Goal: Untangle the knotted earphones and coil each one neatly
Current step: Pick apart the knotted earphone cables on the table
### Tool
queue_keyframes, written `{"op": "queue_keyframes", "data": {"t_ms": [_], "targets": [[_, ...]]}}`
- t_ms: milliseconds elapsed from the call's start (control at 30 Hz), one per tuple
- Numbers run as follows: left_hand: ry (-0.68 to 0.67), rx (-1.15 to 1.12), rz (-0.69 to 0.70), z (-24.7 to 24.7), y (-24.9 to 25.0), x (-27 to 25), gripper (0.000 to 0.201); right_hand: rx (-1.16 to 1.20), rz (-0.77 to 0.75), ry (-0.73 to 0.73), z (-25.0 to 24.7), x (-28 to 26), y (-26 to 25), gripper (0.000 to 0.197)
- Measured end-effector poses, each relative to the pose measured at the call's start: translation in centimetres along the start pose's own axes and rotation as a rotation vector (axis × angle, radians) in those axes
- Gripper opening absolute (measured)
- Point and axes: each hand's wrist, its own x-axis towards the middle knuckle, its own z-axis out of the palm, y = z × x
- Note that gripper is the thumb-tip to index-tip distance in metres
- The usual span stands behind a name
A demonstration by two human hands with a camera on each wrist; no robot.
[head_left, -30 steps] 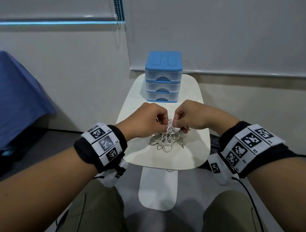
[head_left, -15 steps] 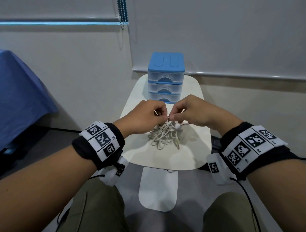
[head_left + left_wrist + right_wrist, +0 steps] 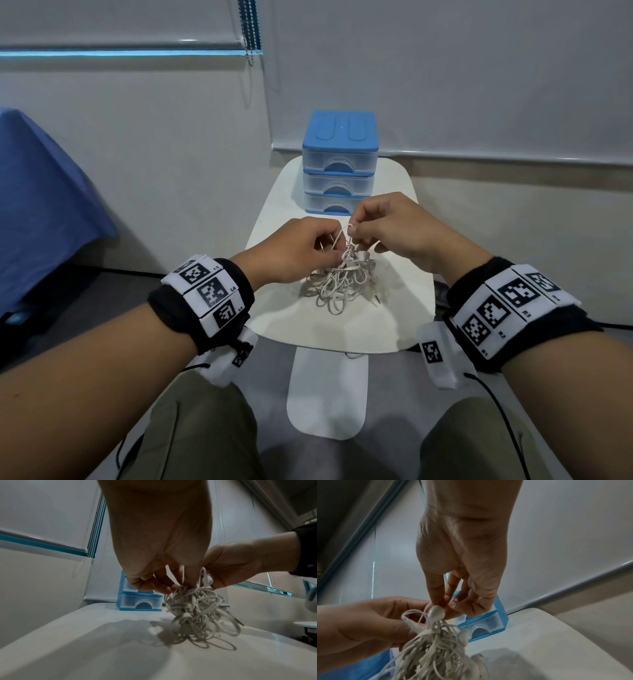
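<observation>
A knotted bundle of white earphones (image 3: 339,281) hangs from both hands just above the small white table (image 3: 342,329), its lower loops touching the top. My left hand (image 3: 329,246) pinches cords at the top left of the tangle (image 3: 197,609). My right hand (image 3: 352,229) pinches a thin cord loop at the tangle's top between thumb and forefinger. In the right wrist view an earbud (image 3: 436,612) sits right below those fingertips (image 3: 440,601). The left wrist view shows another earbud (image 3: 206,579) beside the left fingers (image 3: 188,580).
A blue three-drawer plastic organiser (image 3: 340,168) stands at the table's far end, close behind the hands. A wall and roller blinds (image 3: 445,75) rise beyond it. A blue cloth (image 3: 37,205) covers something at the left. My knees (image 3: 205,428) are under the table's near edge.
Both hands have risen a little and lifted the tangle higher off the table. The right hand now draws a thin cord loop up out of the top of the bundle.
</observation>
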Motion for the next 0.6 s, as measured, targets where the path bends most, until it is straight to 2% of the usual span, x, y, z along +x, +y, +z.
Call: {"op": "queue_keyframes", "data": {"t_ms": [200, 300, 433, 533, 600], "targets": [[-0.037, 0.062, -0.017, 0.1, 0.7, 0.4, 0.003, -0.045, -0.191, 0.097, 0.5, -0.3, -0.2, 0.009], [-0.043, 0.083, -0.009, 0.1, 1.0, 0.5, 0.008, 0.002, -0.224, 0.147, 0.2, -0.4, -0.9, 0.009], [-0.039, -0.024, -0.02, -0.8, 1.0, 0.5, 0.016, -0.034, -0.147, 0.232, -0.6, -0.1, -1.3, 0.015], [-0.053, -0.062, -0.036, -1.4, 0.6, 0.1, 0.029, -0.063, -0.064, 0.274, -1.4, 0.0, -0.8, 0.011], [-0.043, -0.053, -0.046, -1.4, 0.4, -0.1, 0.03, -0.109, -0.02, 0.288, -1.8, -0.1, -0.3, 0.01]]}}
